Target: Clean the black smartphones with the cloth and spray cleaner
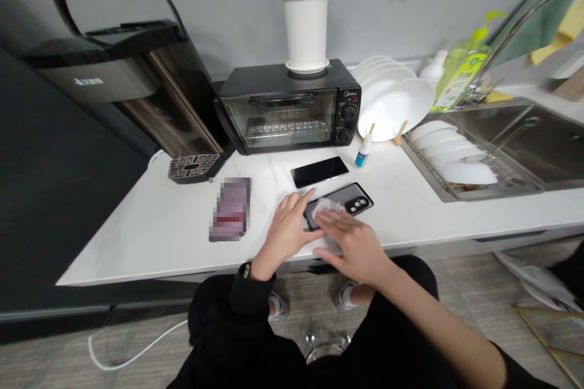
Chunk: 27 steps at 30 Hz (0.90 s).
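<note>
A phone case (pixel 349 193) with a dark rim and camera cut-outs lies on the white counter in front of me. My left hand (pixel 283 226) grips its left end, index finger at the far edge and thumb at the near edge. Under the fingers of my right hand (pixel 350 242) a crumpled white tissue (pixel 325 206) is pressed onto the case's surface. Just behind the case rests a phone (pixel 319 171), black screen up. A small white spray bottle (pixel 364 152) with a blue label stands upright at the back right of it.
A pixelated purplish item (pixel 230 209) lies to the left. Behind are a drinks dispenser (pixel 137 85), a toaster oven (pixel 287 115) bearing a white chopstick holder (pixel 306 33), and racked plates (pixel 396 103). A sink (pixel 538 140) with bowls (pixel 451 146) is at the right.
</note>
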Each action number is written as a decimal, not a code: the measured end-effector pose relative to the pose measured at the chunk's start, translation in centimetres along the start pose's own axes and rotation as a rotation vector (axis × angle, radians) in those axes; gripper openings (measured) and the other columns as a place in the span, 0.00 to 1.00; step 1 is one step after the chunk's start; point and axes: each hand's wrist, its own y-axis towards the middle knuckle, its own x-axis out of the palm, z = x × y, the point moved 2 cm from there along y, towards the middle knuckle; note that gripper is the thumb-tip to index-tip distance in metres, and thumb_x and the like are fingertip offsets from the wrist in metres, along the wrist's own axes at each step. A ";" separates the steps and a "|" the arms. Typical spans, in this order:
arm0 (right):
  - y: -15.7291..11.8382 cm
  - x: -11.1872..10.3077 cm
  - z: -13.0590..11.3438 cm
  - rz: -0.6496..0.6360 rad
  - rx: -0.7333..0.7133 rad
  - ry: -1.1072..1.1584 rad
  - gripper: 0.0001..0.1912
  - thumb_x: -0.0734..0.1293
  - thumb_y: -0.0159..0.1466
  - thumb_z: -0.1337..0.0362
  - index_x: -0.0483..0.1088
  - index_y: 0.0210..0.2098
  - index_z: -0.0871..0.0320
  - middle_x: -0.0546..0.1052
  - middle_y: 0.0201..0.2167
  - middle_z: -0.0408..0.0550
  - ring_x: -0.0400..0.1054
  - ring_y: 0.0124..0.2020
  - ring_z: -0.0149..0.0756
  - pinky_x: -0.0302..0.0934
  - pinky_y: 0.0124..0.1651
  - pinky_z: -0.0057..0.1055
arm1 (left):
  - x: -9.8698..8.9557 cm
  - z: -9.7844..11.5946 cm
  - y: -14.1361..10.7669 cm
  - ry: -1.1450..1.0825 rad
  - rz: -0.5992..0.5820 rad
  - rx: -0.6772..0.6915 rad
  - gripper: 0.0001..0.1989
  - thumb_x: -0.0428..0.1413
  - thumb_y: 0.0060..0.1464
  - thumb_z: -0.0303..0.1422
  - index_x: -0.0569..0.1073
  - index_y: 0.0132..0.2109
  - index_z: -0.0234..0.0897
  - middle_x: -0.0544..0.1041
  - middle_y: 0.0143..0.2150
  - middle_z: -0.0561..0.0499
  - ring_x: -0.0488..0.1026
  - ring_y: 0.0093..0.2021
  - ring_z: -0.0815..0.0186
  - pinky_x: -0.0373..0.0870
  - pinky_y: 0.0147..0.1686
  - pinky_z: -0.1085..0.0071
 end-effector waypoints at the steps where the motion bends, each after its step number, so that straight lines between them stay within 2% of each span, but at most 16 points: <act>1: 0.1 0.1 -0.2 -0.016 -0.014 0.012 0.32 0.63 0.72 0.43 0.71 0.64 0.61 0.75 0.64 0.57 0.70 0.65 0.49 0.63 0.69 0.48 | 0.0 0.0 0.0 0.003 0.001 0.000 0.47 0.69 0.54 0.45 0.57 0.74 0.44 0.71 0.54 0.44 0.68 0.56 0.49 0.69 0.58 0.52; 4: 0.5 0.0 -0.4 0.082 0.172 -0.070 0.28 0.62 0.73 0.46 0.73 0.61 0.61 0.76 0.62 0.59 0.72 0.63 0.51 0.65 0.66 0.50 | 0.0 0.0 -0.1 0.013 0.007 -0.007 0.48 0.69 0.53 0.48 0.57 0.74 0.43 0.70 0.55 0.43 0.68 0.57 0.49 0.69 0.59 0.51; 5: 0.5 0.0 -0.6 0.097 0.191 -0.077 0.29 0.62 0.73 0.46 0.73 0.61 0.63 0.76 0.62 0.61 0.72 0.63 0.52 0.66 0.66 0.50 | 0.0 0.0 -0.1 0.014 0.004 -0.006 0.48 0.69 0.53 0.48 0.57 0.74 0.43 0.70 0.55 0.43 0.68 0.57 0.49 0.69 0.59 0.52; 7: 0.7 0.2 -1.0 0.035 0.075 -0.011 0.33 0.63 0.72 0.43 0.72 0.62 0.64 0.75 0.63 0.61 0.71 0.63 0.51 0.65 0.67 0.47 | 0.1 -0.1 -0.1 0.018 -0.010 -0.001 0.48 0.68 0.54 0.47 0.57 0.74 0.43 0.70 0.54 0.43 0.68 0.56 0.50 0.70 0.58 0.53; 9: 0.8 0.4 -1.2 -0.003 0.007 0.035 0.31 0.63 0.72 0.43 0.73 0.62 0.61 0.77 0.62 0.57 0.73 0.62 0.48 0.66 0.66 0.45 | 0.1 -0.2 0.0 0.021 -0.012 0.003 0.47 0.68 0.55 0.46 0.56 0.74 0.42 0.71 0.53 0.44 0.68 0.55 0.50 0.70 0.57 0.53; 12: 0.8 0.2 -0.6 0.095 0.171 -0.067 0.25 0.62 0.74 0.50 0.74 0.61 0.59 0.78 0.60 0.59 0.72 0.63 0.52 0.66 0.66 0.50 | 0.2 -0.3 0.0 0.029 0.011 0.002 0.49 0.68 0.54 0.49 0.56 0.75 0.42 0.70 0.54 0.43 0.68 0.56 0.50 0.68 0.59 0.51; 13: 0.9 0.2 -0.6 0.104 0.180 -0.086 0.25 0.62 0.74 0.50 0.73 0.61 0.61 0.77 0.61 0.60 0.71 0.64 0.53 0.66 0.66 0.51 | 0.2 -0.3 0.1 0.032 0.013 0.001 0.49 0.68 0.53 0.49 0.56 0.75 0.42 0.70 0.54 0.43 0.68 0.56 0.49 0.68 0.59 0.51; 16: 1.0 0.4 -1.0 0.000 0.005 -0.001 0.28 0.64 0.73 0.47 0.72 0.62 0.61 0.76 0.62 0.59 0.72 0.63 0.50 0.66 0.66 0.47 | 0.2 -0.2 0.0 0.034 -0.007 -0.001 0.47 0.67 0.55 0.47 0.56 0.75 0.41 0.70 0.53 0.43 0.68 0.56 0.50 0.69 0.58 0.52; 17: 1.0 0.3 -1.0 -0.009 -0.002 0.012 0.26 0.63 0.73 0.48 0.73 0.61 0.59 0.77 0.61 0.57 0.74 0.61 0.48 0.67 0.65 0.45 | 0.2 -0.2 0.0 0.032 -0.008 -0.005 0.47 0.67 0.56 0.47 0.56 0.75 0.41 0.70 0.53 0.43 0.68 0.56 0.50 0.69 0.58 0.53; 20: 1.0 0.0 0.2 0.110 0.191 -0.086 0.23 0.61 0.75 0.50 0.76 0.58 0.58 0.79 0.59 0.57 0.75 0.60 0.51 0.68 0.63 0.50 | 0.1 0.0 -0.1 0.032 0.008 -0.013 0.49 0.68 0.54 0.49 0.56 0.75 0.40 0.70 0.54 0.42 0.67 0.57 0.49 0.69 0.58 0.52; 21: 0.9 0.0 0.6 0.129 0.207 -0.104 0.24 0.62 0.74 0.50 0.75 0.59 0.60 0.78 0.59 0.59 0.74 0.61 0.53 0.68 0.63 0.51 | 0.1 0.1 -0.1 0.036 0.010 -0.012 0.50 0.68 0.53 0.49 0.56 0.75 0.40 0.70 0.55 0.42 0.67 0.58 0.49 0.69 0.59 0.52; 23: 0.7 0.1 0.7 0.065 0.086 -0.045 0.27 0.64 0.73 0.48 0.73 0.61 0.61 0.77 0.61 0.59 0.71 0.63 0.51 0.66 0.66 0.50 | 0.1 0.1 -0.2 0.044 0.001 -0.004 0.49 0.68 0.54 0.49 0.56 0.75 0.39 0.70 0.55 0.42 0.67 0.57 0.49 0.69 0.59 0.52; 25: 0.6 0.2 0.6 0.013 -0.001 0.016 0.24 0.63 0.74 0.50 0.74 0.61 0.57 0.78 0.61 0.55 0.73 0.62 0.47 0.63 0.68 0.49 | 0.1 0.1 -0.2 0.047 -0.001 -0.001 0.48 0.67 0.55 0.48 0.56 0.75 0.37 0.70 0.54 0.42 0.67 0.57 0.49 0.69 0.59 0.53; 27: 0.5 -0.1 0.7 0.070 0.083 -0.026 0.21 0.63 0.74 0.52 0.75 0.59 0.55 0.79 0.59 0.55 0.74 0.60 0.49 0.58 0.70 0.57 | 0.1 0.0 -0.1 0.043 0.008 -0.001 0.49 0.67 0.54 0.49 0.57 0.74 0.37 0.70 0.54 0.42 0.67 0.57 0.49 0.69 0.59 0.52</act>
